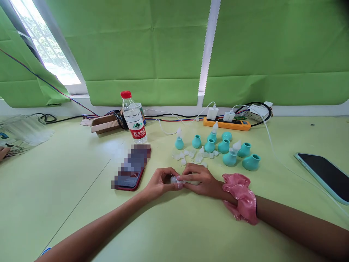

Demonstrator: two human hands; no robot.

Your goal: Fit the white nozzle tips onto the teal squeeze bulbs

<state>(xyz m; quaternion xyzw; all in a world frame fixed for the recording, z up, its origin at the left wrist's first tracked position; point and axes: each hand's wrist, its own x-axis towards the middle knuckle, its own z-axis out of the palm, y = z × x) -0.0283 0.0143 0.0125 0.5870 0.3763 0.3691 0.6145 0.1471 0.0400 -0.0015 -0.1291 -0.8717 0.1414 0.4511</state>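
My left hand [160, 181] and my right hand [201, 179] meet low over the table, both closed in a pinch on a small translucent plastic piece [173, 179]. Fingers cover much of it, so its full shape is hidden. A pink scrunchie [241, 198] circles my right wrist. Just beyond my fingers lie several loose translucent plastic pieces [199, 157]. Behind and to the right of them stand several small turquoise bulb-shaped pots [251, 163] with round open necks. Some, like the front one [229, 159], have a whitish pointed tip [236, 146] in the neck.
A phone [132, 171] lies left of my hands, another phone [324, 176] far right. Behind stand a water bottle [135, 122], an open cardboard box [106, 124] and an orange power strip [227, 124] with chargers and cables. Another person's hand [3, 153] shows at the left edge.
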